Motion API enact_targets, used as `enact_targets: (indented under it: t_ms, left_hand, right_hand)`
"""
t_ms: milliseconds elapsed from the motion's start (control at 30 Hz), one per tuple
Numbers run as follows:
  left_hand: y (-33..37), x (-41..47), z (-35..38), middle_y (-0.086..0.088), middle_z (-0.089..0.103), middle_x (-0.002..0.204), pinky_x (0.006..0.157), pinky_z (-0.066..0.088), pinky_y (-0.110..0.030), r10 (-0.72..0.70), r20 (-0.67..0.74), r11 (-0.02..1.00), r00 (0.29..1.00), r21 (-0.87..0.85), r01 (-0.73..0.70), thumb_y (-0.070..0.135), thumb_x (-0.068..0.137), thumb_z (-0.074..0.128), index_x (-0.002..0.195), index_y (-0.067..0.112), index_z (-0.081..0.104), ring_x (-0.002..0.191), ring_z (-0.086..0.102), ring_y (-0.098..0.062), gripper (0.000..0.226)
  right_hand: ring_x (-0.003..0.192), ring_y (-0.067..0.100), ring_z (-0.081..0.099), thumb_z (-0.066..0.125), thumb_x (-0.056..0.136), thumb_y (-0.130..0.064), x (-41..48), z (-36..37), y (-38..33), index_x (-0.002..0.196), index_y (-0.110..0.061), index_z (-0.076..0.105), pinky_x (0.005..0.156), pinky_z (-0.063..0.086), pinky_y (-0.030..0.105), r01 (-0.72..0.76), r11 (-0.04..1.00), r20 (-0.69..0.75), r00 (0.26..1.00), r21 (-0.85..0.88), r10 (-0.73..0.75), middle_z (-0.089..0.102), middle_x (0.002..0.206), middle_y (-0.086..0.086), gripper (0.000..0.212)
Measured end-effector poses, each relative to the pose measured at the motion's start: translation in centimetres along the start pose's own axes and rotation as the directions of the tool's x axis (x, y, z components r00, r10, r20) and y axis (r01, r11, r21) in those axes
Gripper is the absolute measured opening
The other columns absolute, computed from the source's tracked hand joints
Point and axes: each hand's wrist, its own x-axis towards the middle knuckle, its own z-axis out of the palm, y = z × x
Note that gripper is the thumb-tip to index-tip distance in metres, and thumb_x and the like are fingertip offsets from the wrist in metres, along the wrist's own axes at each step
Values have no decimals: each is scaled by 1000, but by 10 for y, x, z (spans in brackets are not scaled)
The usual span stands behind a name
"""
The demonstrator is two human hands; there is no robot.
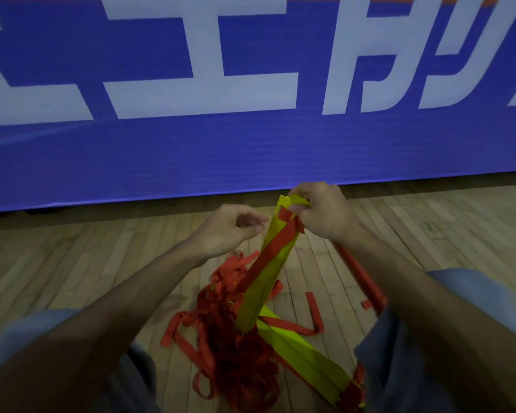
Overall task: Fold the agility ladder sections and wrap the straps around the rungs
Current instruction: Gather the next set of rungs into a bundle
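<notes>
A bundle of yellow ladder rungs (pixel 264 281) stands on end, tilted, with a red strap (pixel 276 242) running along its face. My right hand (pixel 322 213) grips the bundle's top end, fingers curled round the rungs and the strap. Just left of the bundle, my left hand (pixel 230 228) hovers with loosely curled fingers; whether it pinches anything is unclear. More yellow rungs (pixel 304 362) lie flat on the floor below. A tangle of red straps (pixel 236 347) is heaped at the bundle's foot. Another red strap (pixel 361 275) runs down under my right forearm.
I am on a wooden floor (pixel 87 263) facing a big blue banner with white letters (pixel 251 144) that stands close ahead. My knees in blue-grey cloth (pixel 399 368) frame the pile on both sides.
</notes>
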Motion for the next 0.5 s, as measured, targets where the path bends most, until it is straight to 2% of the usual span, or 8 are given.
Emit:
enact_targets:
  t_ms: [100, 200, 300, 400, 500]
  left_hand:
    - [8, 3, -10, 0, 66, 117, 96, 49, -25, 52, -72, 999, 996, 5, -52, 19, 93, 63, 119, 16, 61, 111, 61, -13, 26]
    - [21, 2, -18, 2, 61, 130, 97, 45, -15, 90, 100, 992, 991, -103, -79, 17, 97, 55, 132, 13, 55, 122, 55, -6, 36]
    - [28, -1, -18, 6, 63, 129, 94, 44, -15, 134, 253, 972, 958, -223, -77, 18, 94, 55, 127, 20, 58, 121, 56, -4, 33]
    - [27, 0, -14, 8, 66, 124, 96, 46, -21, 137, 282, 933, 950, -359, -28, 23, 85, 67, 121, 25, 61, 121, 57, -9, 37]
    - [26, 2, -9, 2, 70, 116, 95, 50, -29, 123, 274, 884, 954, -468, 20, 41, 67, 84, 115, 24, 68, 113, 63, -16, 54]
  right_hand:
    - [107, 27, 62, 64, 88, -12, 2, -5, -7, 109, -18, 68, 91, 50, 40, 112, 991, -15, 994, 71, -111, 71, 105, 3, 22]
    - [97, 19, 65, 59, 89, -1, 5, -17, -22, 102, -16, 68, 84, 51, 30, 261, 943, -5, 964, 207, -266, 68, 94, -6, 22]
    - [88, 9, 64, 54, 90, 5, 4, -35, -32, 99, -16, 65, 81, 54, 30, 364, 840, 40, 910, 403, -414, 64, 91, -11, 26]
    - [85, 9, 61, 53, 89, 6, -2, -51, -37, 100, -12, 64, 78, 51, 22, 408, 747, 65, 856, 525, -513, 63, 95, 2, 23]
    - [87, 18, 62, 50, 91, 6, -4, -56, -37, 104, -9, 63, 79, 52, 25, 393, 688, 65, 840, 610, -538, 62, 99, 7, 24]
